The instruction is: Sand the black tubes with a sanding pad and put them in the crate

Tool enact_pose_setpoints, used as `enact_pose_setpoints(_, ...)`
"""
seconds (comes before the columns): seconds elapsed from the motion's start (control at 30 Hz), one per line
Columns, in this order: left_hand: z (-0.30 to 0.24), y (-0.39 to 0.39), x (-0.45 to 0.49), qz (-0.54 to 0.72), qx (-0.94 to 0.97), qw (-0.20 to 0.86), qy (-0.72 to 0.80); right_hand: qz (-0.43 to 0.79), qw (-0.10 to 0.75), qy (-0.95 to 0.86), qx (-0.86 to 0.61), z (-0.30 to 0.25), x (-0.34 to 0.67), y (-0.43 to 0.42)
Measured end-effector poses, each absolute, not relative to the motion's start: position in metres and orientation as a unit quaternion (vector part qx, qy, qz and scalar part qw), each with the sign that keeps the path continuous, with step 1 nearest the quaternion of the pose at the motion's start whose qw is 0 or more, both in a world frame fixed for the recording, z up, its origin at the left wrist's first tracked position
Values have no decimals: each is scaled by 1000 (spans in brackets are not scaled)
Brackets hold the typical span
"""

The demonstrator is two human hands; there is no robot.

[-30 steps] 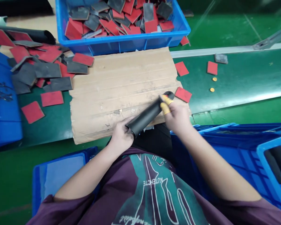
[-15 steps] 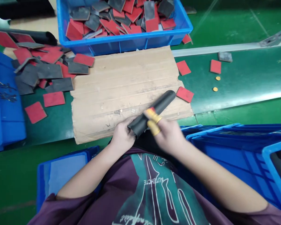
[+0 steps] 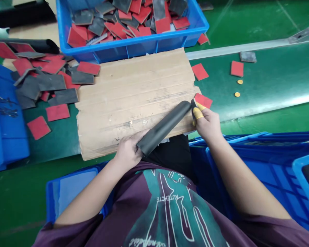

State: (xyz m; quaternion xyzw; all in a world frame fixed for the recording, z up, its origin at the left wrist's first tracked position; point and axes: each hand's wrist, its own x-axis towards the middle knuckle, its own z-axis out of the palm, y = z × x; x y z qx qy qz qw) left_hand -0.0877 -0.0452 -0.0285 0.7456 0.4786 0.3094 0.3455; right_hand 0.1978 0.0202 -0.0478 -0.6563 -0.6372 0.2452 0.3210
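Presently: tube [image 3: 165, 127], left hand [image 3: 128, 151] grips near end, apparently for steadiness; right hand [image 3: 208, 124] pinches pad [image 3: 194, 104] beside tube's far end.

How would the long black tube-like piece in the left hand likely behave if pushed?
The long black tube-like piece is probably fairly stiff: it runs straight out from the left hand at its near end. Its rounded surface suggests it might rock or roll. Its smooth, faintly shiny finish could make it somewhat slippery.
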Motion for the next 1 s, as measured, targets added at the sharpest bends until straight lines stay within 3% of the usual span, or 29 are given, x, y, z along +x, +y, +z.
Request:
enact_pose_setpoints(0.13, -29, -43, -86, 289, 752, 333, 490, 233, 323, -678, -618, -30, 176, -1)
enact_pose_setpoints(0.33, -38, -43, -86, 261, 775, 305, 488, 304, 220, -774, -509, -18, 160, -16)
enact_pose_setpoints(0.53, -42, -43, -91, 210, 820, 251, 469, 213, 334, -687, -609, -28, 174, 4)
enact_pose_setpoints(0.73, -39, -39, -91, 173, 836, 184, 487, 292, 234, -768, -520, -21, 139, -33)
enact_pose_setpoints(0.83, -41, -41, -93, 189, 820, 231, 488, 256, 295, -701, -597, -27, 159, -5)
enact_pose_setpoints(1.0, -42, -50, -83, 361, 628, 443, 528, 211, 307, -643, -669, -36, 190, 32)
